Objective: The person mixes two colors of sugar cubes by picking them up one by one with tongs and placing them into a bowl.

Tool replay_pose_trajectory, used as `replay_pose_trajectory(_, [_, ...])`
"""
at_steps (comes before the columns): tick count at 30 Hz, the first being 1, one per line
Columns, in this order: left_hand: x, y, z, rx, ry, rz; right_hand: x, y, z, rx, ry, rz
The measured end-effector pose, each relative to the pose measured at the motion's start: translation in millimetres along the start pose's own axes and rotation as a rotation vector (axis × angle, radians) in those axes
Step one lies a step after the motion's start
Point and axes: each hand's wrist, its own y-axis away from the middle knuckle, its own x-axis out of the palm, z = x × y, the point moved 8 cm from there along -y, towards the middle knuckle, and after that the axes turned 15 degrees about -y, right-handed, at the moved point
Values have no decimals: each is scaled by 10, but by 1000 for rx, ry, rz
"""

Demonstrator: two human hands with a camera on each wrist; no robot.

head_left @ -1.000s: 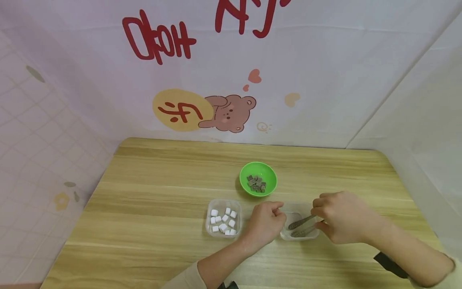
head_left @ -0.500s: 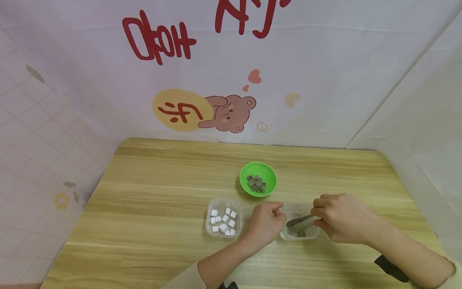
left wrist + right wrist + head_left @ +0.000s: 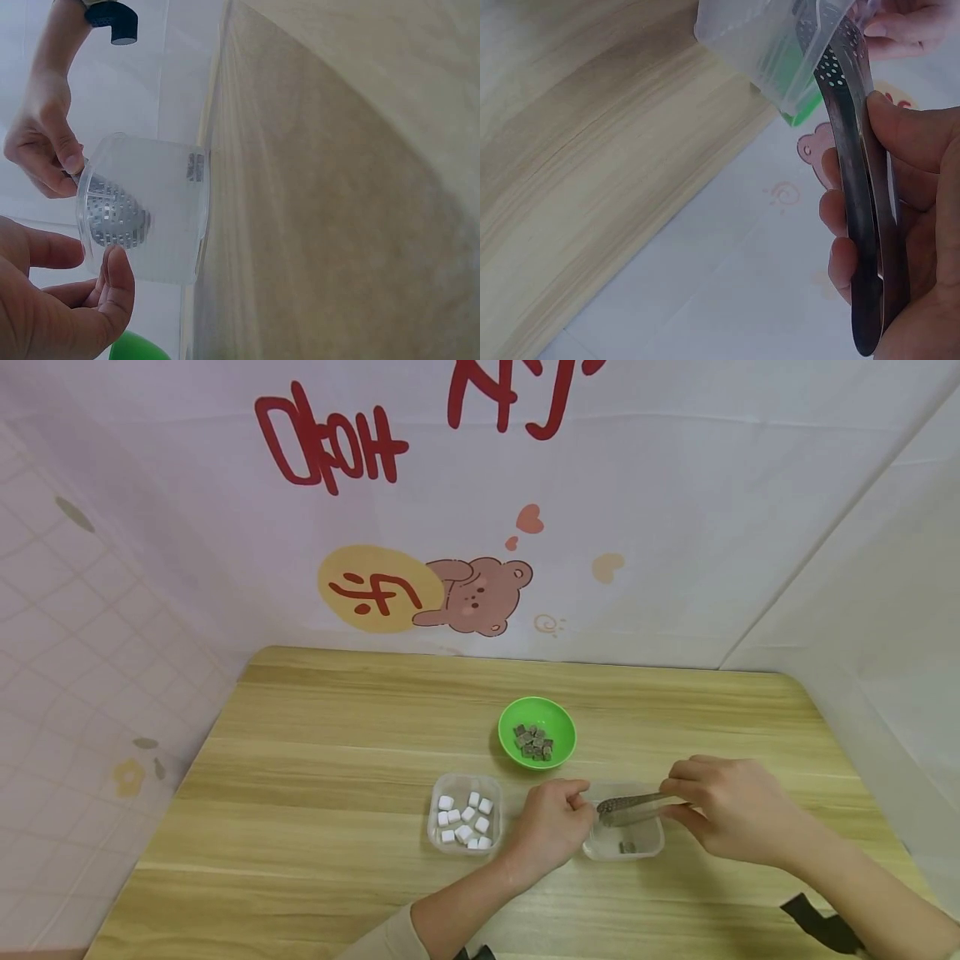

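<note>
My right hand (image 3: pixel 738 814) grips metal tongs (image 3: pixel 859 165) with perforated ends. In the head view, the ends of the tongs (image 3: pixel 618 807) are inside the right clear plastic container (image 3: pixel 651 845), raised above its floor. A small brown cube (image 3: pixel 627 847) lies at the bottom of that container, apart from the tongs. My left hand (image 3: pixel 552 822) pinches the container's left rim between thumb and fingers, seen close up in the left wrist view. Whether the tongs hold anything cannot be made out.
Behind the hands, a green bowl (image 3: pixel 558 718) holds several brown cubes (image 3: pixel 534 742). To the left, a second clear container (image 3: pixel 433 839) holds several white cubes (image 3: pixel 463 832). All stand on a wood-grain table (image 3: pixel 315 793), with a printed cloth (image 3: pixel 645 485) behind it.
The tongs have lifted from the container's floor, uncovering the brown cube at the bottom. My right hand has shifted a little to the right; the left hand stays at the rim.
</note>
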Motion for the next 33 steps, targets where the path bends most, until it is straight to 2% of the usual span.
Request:
replay_pose_trajectory(6, [3,-8,3,1,-10,-2,-122,38,-30,32,23,-57])
replay_pose_trajectory(20, [2,2,6,-4,-6,3,-313,29,-90,21,68,-161])
replay_pose_trajectory(27, [5,-7,16,3,2,1,-318,-62,-180,53,70,-203])
replay_pose_trajectory(33, [0,-5,6,9,-12,3,-223,-157,-290,55,14,-294])
